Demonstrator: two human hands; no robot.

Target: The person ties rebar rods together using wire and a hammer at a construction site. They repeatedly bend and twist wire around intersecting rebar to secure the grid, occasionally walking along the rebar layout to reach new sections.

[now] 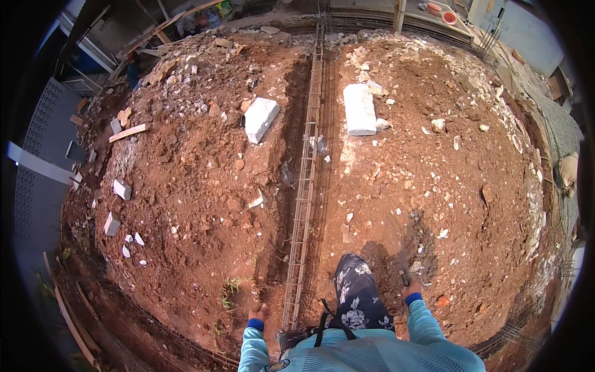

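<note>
fingers: right hand (411,286) clenched on a dark tool handle (404,277) | left hand (258,312) grip unclear, beside rebar cage (305,186) | white blocks (260,118) at 12 o'clock

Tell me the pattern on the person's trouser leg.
Dark fabric with a pale floral print, seen on the trouser leg in the head view, the only view.

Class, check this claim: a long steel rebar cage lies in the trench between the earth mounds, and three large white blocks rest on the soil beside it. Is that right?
Not quite. The head view shows two large white blocks, not three: one block left of the rebar cage and another block right of it. The cage does lie in the trench between the mounds.
</note>
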